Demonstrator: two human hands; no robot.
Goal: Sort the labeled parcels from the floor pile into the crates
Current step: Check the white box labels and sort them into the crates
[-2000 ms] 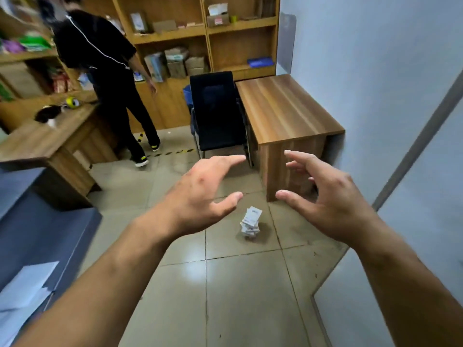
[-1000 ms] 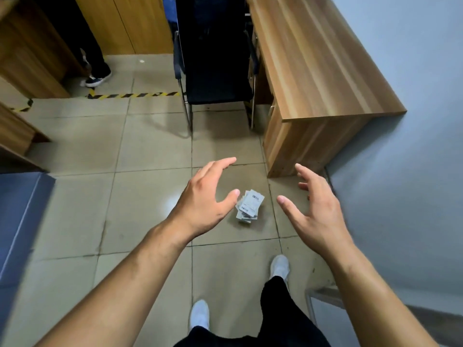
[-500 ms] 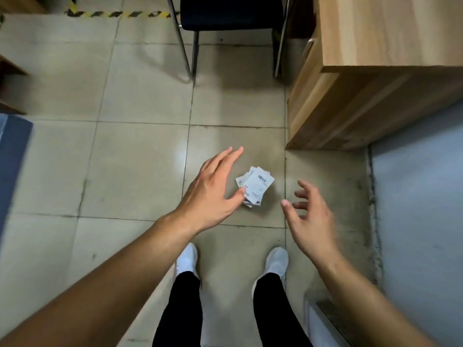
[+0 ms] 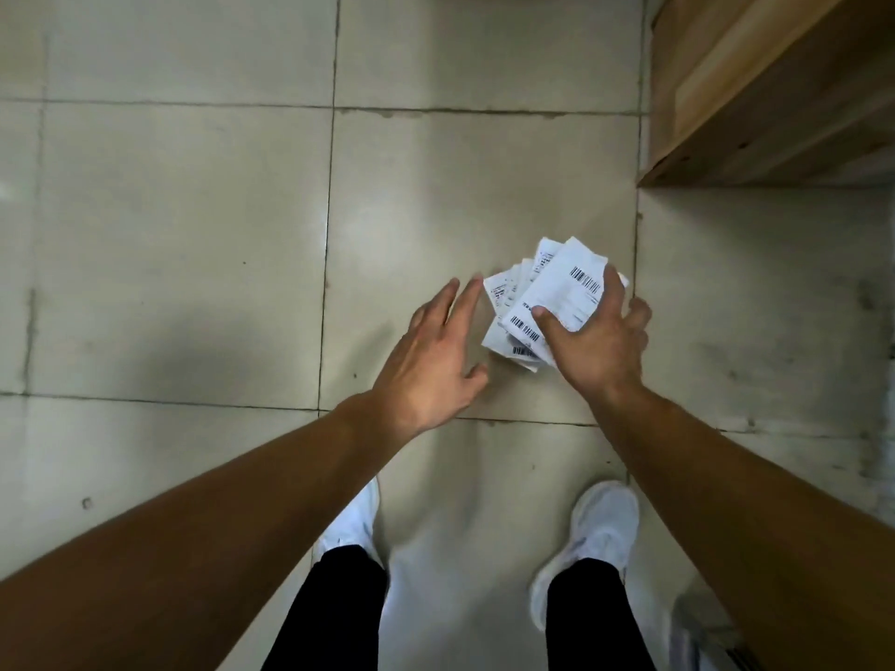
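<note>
**A:** First entry from the left?

**B:** Left hand point(image 4: 431, 360), one. The fingers are straight and spread and hold nothing. It sits just beside the left edge of the parcel pile point(image 4: 552, 295). The fingertips are blurred, so I cannot tell whether they touch it.

**A:** The pile?

**B:** One, on the tiled floor point(image 4: 193, 234), ahead of the feet. It is made of white packets with barcode labels, fanned and overlapping. The lower ones are hidden, so there is no firm count. The print is too small to read.

**A:** Further right?

**B:** Right hand point(image 4: 595, 346), one. The thumb presses on the top packet and the fingers curl round the pile's right edge, gripping it. The hand covers the pile's near right corner.

**A:** Any change from half a second back?

**B:** The right hand then hung open, apart from the pile; now it has hold. The left hand overlapped the pile's left edge; now it lies alongside.

**A:** Remainder?

**B:** Wooden desk point(image 4: 775, 89), one, upper right, cut off at the edge of view. White shoes, two: left shoe point(image 4: 356, 518), partly hidden behind the forearm, and right shoe point(image 4: 603, 525). Black trouser legs point(image 4: 339, 612), two, cut off below.
</note>
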